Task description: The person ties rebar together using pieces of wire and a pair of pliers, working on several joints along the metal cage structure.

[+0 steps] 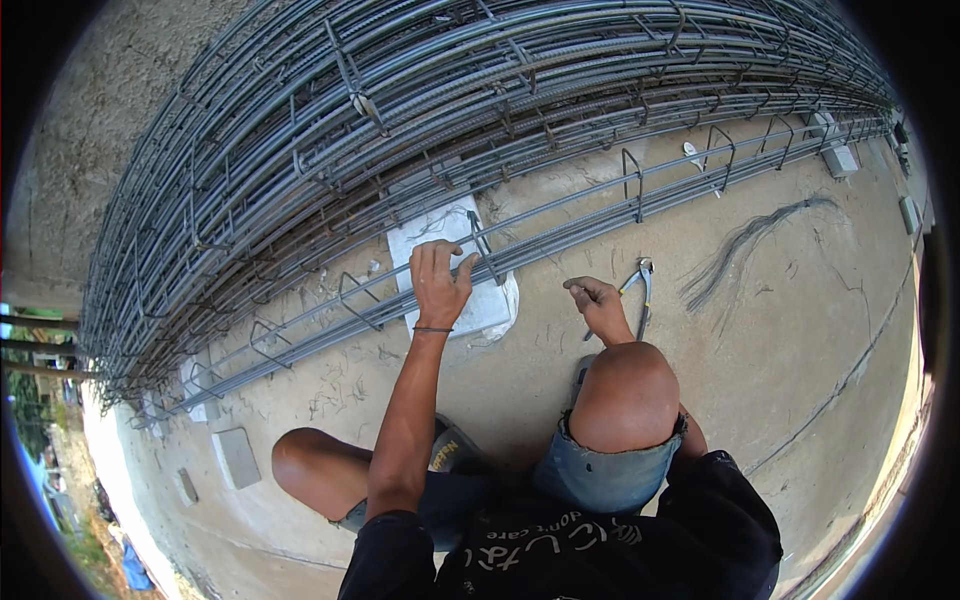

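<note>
A slim rebar cage point(559, 251) of long ribbed bars and bent stirrups runs across the floor in front of me. My left hand point(439, 285) grips its bars, close to a dark square stirrup point(485, 251). Under that spot lies a pale flat slab point(469, 319). My right hand point(598, 306) hovers above the floor on the near side of the cage, fingers curled; whether something thin is pinched in it is unclear. Just beside it lie end-cutting nippers point(643, 289) with blue and yellow handles, partly hidden by the hand.
A large stack of rebar cages point(465, 97) fills the far side. At right a bundle of thin tie wire point(739, 244) spreads on the concrete floor point(750, 375). Blocks point(834, 146) support the cage's right end; another block point(235, 457) lies at left. Wire scraps point(337, 394) litter the ground.
</note>
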Motion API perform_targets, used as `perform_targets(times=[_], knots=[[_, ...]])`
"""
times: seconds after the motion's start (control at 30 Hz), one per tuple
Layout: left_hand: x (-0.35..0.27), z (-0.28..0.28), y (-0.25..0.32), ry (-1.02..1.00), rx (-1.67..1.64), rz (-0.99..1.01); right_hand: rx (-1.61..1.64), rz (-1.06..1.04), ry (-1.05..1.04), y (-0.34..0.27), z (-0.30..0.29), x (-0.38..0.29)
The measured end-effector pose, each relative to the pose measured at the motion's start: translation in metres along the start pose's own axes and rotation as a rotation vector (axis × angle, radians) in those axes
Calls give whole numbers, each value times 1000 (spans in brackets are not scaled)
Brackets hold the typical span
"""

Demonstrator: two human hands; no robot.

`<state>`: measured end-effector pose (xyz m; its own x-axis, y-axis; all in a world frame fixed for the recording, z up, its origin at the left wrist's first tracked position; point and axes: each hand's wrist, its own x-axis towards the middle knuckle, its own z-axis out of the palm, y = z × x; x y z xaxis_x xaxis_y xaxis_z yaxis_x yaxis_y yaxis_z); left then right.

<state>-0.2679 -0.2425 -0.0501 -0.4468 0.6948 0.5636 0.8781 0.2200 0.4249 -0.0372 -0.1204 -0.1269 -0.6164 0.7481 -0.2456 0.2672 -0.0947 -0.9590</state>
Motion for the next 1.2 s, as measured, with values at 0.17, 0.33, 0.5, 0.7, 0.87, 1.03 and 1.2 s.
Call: perform_targets(times=[0.17, 0.33, 0.5, 0.7, 0.87, 1.03, 1.2], knots=[[-57, 36, -3, -26, -55, -10, 94, -54, -10, 27, 5, -19], [-80, 58, -1, -158, 47, -144, 84, -154, 16, 18, 16, -18], [-77, 68, -2, -132, 94, -154, 31, -127, 20, 9, 19, -13], [-75, 68, -2, -202, 111, -140, -36, -151, 17, 9, 23, -15], [-86, 69, 3, -109, 87, -100, -8, -115, 26, 1, 31, -16], [-91, 72, 3, -30, 88, -63, 20, -141, 32, 6, 37, -11], [-89, 74, 4, -24, 119, -11, 43, -110, 44, 14, 36, -9]])
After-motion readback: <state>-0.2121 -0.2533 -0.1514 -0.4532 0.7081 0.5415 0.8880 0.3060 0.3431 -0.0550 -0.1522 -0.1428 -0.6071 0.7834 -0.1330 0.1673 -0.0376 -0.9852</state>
